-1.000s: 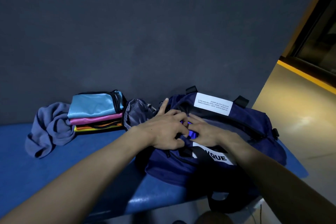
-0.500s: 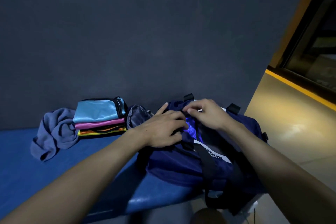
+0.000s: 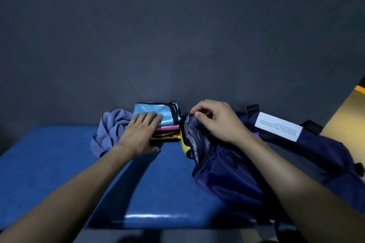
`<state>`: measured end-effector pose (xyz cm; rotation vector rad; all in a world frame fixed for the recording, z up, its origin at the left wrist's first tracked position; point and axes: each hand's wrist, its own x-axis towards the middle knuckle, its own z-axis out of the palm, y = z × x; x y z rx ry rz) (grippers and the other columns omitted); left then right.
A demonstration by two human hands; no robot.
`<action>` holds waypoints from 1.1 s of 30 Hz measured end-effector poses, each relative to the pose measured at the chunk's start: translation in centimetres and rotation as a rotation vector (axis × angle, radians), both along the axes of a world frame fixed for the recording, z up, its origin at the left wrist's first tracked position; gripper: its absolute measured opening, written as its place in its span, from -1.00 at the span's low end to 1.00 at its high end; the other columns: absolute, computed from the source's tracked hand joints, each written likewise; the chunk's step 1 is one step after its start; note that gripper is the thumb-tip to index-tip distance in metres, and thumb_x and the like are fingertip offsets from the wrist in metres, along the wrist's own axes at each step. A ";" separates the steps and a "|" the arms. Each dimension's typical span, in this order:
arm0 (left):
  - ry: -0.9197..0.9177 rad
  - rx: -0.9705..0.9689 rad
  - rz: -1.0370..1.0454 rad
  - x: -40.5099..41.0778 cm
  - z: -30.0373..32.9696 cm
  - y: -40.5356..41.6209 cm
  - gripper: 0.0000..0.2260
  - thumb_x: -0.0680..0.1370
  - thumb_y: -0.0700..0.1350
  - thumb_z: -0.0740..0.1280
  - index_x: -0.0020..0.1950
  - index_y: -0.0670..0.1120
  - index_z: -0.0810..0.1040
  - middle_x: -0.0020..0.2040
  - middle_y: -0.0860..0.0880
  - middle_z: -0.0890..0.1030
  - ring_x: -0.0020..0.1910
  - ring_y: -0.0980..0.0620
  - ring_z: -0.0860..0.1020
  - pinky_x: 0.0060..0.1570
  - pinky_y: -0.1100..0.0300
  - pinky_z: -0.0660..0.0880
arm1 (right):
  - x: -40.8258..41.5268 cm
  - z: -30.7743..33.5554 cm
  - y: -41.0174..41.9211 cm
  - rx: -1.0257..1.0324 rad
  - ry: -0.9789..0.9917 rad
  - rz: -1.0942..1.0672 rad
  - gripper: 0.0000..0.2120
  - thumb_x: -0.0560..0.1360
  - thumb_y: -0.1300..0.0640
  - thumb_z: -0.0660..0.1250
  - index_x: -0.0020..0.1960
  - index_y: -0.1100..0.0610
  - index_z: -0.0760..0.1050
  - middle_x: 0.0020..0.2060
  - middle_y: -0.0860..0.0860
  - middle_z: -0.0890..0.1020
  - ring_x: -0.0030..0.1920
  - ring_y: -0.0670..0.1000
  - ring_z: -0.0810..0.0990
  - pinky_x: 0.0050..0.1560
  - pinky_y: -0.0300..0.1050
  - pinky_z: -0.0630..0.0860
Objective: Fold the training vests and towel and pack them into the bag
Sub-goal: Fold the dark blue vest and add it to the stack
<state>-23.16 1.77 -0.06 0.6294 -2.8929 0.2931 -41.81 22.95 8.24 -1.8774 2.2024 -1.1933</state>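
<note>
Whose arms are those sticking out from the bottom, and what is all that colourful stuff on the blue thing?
Those arms belong to a person wearing a camera on their head, so you see what they see looking down. There is no robot here. The left hand lies flat on a stack of folded training vests: light blue on top, then pink, orange and yellow. Beside the stack sits a crumpled purple-grey towel, not folded yet. The right hand pinches the edge of the dark blue bag and holds its mouth open, facing the stack. Everything rests on a blue padded bench against a dark wall.
</note>
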 end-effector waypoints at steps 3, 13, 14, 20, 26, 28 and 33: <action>-0.028 -0.162 0.003 -0.7 -1.2 -0.9 0.07 0.19 0.30 0.60 0.55 -0.10 0.26 0.38 -0.10 0.42 0.27 -0.17 0.44 0.31 -0.08 0.38 | 0.1 -0.7 -0.5 0.013 0.020 -0.001 -0.86 0.59 0.20 0.36 0.02 0.04 0.68 -0.08 -0.13 0.68 -0.10 -0.18 0.60 -0.02 -0.27 0.48; -0.191 -0.348 0.037 -1.7 -2.4 -1.4 -0.27 0.45 -0.01 0.42 0.51 -0.25 0.21 0.25 -0.18 0.43 0.11 -0.22 0.42 0.14 -0.12 0.38 | 0.1 -1.5 -0.9 0.041 0.032 -0.041 -0.88 0.58 0.18 0.37 0.02 0.03 0.68 -0.09 -0.13 0.68 -0.13 -0.16 0.60 -0.12 -0.35 0.41; -0.186 -0.336 0.033 -1.8 -2.6 -1.4 -0.30 0.44 -0.04 0.39 0.49 -0.25 0.24 0.23 -0.18 0.44 0.09 -0.22 0.43 0.13 -0.13 0.38 | 0.1 -1.6 -0.9 0.043 0.035 -0.043 -0.88 0.59 0.18 0.37 0.02 0.03 0.68 -0.09 -0.13 0.67 -0.12 -0.15 0.60 -0.13 -0.36 0.41; -0.207 -0.377 0.034 -3.1 -2.6 -1.1 -0.18 0.38 -0.13 0.41 0.55 -0.23 0.09 0.29 -0.21 0.38 0.14 -0.23 0.40 0.19 -0.14 0.36 | -0.1 -1.6 -1.0 0.049 0.044 -0.038 -0.87 0.58 0.19 0.37 0.02 0.03 0.67 -0.07 -0.13 0.68 -0.10 -0.12 0.62 -0.15 -0.33 0.42; -0.100 -0.325 0.072 -2.9 -2.9 -1.6 -0.21 0.33 -0.18 0.44 0.51 -0.12 0.21 0.22 -0.12 0.42 0.10 -0.19 0.40 0.15 -0.11 0.36 | 0.0 -2.0 -0.9 0.061 0.035 -0.040 -0.87 0.58 0.19 0.37 0.01 0.00 0.67 -0.11 -0.15 0.67 -0.12 -0.10 0.63 -0.15 -0.28 0.46; -0.052 -0.301 0.044 -2.9 -2.4 -2.1 -0.26 0.30 -0.14 0.47 0.45 -0.10 0.28 0.12 -0.08 0.47 0.02 -0.17 0.43 0.04 -0.09 0.39 | 0.0 -1.9 -0.8 0.047 0.036 -0.042 -0.87 0.58 0.20 0.36 0.01 0.02 0.67 -0.10 -0.16 0.67 -0.11 -0.11 0.63 -0.14 -0.31 0.45; 0.065 -0.233 0.025 -2.5 1.1 -1.9 -0.32 0.22 0.02 0.55 0.28 -0.10 0.42 -0.08 -0.04 0.56 -0.13 -0.15 0.50 -0.14 -0.04 0.44 | 1.2 -0.8 0.3 -0.047 -0.036 -0.082 -0.84 0.56 0.24 0.36 -0.01 0.03 0.66 -0.14 -0.17 0.68 -0.11 -0.14 0.63 -0.13 -0.32 0.46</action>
